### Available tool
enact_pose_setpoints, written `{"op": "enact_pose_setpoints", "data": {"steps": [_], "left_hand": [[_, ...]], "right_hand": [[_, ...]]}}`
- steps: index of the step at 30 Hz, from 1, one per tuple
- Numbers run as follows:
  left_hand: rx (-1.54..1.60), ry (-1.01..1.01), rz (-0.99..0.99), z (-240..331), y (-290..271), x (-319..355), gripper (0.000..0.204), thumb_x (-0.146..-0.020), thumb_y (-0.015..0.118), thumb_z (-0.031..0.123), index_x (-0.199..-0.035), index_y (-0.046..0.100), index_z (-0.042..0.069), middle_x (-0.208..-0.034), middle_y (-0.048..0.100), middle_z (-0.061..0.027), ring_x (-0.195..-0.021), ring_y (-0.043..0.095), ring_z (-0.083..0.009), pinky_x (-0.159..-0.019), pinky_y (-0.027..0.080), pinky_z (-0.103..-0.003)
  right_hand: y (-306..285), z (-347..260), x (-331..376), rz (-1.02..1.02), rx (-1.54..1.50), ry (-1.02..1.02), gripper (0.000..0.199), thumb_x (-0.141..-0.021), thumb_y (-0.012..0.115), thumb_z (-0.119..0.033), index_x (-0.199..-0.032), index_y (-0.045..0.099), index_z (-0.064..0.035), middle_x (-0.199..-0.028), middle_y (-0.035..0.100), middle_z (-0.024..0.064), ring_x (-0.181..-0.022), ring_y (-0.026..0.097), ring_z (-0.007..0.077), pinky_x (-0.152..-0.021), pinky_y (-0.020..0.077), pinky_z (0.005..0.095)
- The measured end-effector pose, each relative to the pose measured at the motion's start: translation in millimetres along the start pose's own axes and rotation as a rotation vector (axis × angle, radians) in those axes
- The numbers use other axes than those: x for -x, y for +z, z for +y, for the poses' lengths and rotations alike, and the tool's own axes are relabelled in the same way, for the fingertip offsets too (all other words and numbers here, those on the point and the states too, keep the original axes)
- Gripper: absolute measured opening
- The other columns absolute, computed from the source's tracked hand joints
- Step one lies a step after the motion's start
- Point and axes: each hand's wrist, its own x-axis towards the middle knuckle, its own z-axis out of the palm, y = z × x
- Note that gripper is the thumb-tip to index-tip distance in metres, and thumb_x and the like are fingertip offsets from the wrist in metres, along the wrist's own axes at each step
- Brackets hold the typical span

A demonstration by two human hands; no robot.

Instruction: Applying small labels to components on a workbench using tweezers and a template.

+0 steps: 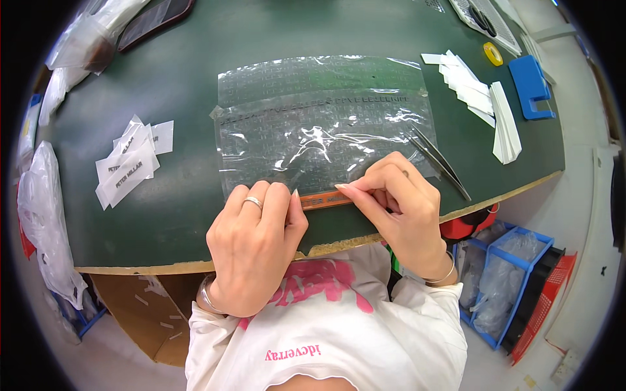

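Clear plastic bags (319, 124) lie stacked flat on the dark green table (182, 78). An orange strip (326, 199) runs along the bags' near edge. My left hand (254, 244), with a ring on it, presses fingertips down on the strip's left part. My right hand (398, 205) pinches the strip's right part between thumb and fingers. Metal tweezers (440, 161) rest on the bag's right side, just beyond my right hand.
A small pile of white labels (130, 163) lies left. White paper strips (486, 104), a blue plastic holder (531, 85) and a yellow tape roll (493, 53) sit at the right. Plastic bags (42, 221) hang off the left edge. Blue and red bins (515, 274) stand below right.
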Motion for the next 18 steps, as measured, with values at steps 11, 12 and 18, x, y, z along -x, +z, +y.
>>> {"op": "enact_pose_setpoints", "data": {"steps": [11,12,18], "left_hand": [[0.069,0.085,-0.004,-12,-7,7,0.018,-0.078,0.063,-0.005,-0.073,0.047,0.002,-0.064,0.043,-0.0085,-0.058,0.044,-0.0252,-0.051,0.038,-0.037],[0.075,0.097,-0.008,-13,-8,8,0.017,-0.076,0.064,-0.006,-0.073,0.049,0.002,-0.065,0.044,-0.0083,-0.059,0.045,-0.0247,-0.051,0.039,-0.036],[0.293,0.051,0.043,-14,-13,11,0.017,-0.079,0.059,-0.007,-0.069,0.049,0.002,-0.061,0.047,-0.0065,-0.054,0.045,-0.0211,-0.049,0.034,-0.032]], "right_hand": [[-118,77,-11,0.515,1.098,0.155,0.035,-0.092,0.064,-0.008,-0.127,0.061,-0.0025,-0.119,0.065,0.0142,-0.105,0.065,0.0276,-0.089,0.0497,0.0330],[-125,89,-5,0.511,1.112,0.088,0.035,-0.092,0.064,-0.008,-0.127,0.061,-0.0025,-0.119,0.065,0.0142,-0.105,0.065,0.0276,-0.089,0.0497,0.0330],[-134,110,4,0.501,1.006,0.157,0.026,-0.095,0.058,-0.006,-0.119,0.064,-0.0003,-0.117,0.067,0.0139,-0.107,0.065,0.0284,-0.093,0.0496,0.0339]]}}
